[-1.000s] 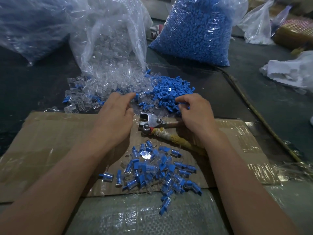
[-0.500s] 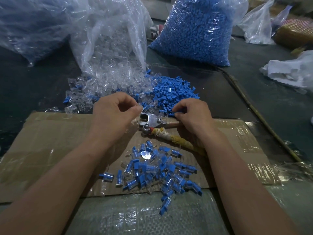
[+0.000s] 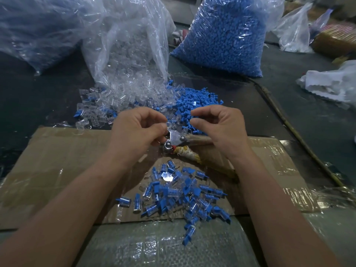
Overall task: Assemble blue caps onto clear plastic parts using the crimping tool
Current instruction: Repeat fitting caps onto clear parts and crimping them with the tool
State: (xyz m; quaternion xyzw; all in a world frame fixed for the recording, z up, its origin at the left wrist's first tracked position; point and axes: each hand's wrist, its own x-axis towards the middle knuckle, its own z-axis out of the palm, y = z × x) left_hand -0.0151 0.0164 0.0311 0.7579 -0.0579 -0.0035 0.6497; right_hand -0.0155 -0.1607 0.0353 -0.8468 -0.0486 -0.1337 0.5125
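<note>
Just above crimper (image 3: 176, 140) at far edge of cardboard (image 3: 57, 155), left hand (image 3: 138, 130) pinching clear part (image 3: 169, 124), right hand (image 3: 221, 128) curled — grip unclear, caps (image 3: 198, 101) heaped beyond, finished pieces (image 3: 173, 195) between forearms — dark surface (image 3: 28, 105) open at left.

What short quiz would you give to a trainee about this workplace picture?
1. True or false: the pile of finished pieces lies inside a plastic bag.
2. Where does the bag of blue caps stand? A) to the right of the bag of clear parts; B) to the left of it; C) on top of it.
3. Fill in: the crimping tool lies on the ___.
Key: 1 false, the pile lies in the open, mostly on the cardboard; 2 A; 3 cardboard.
</note>
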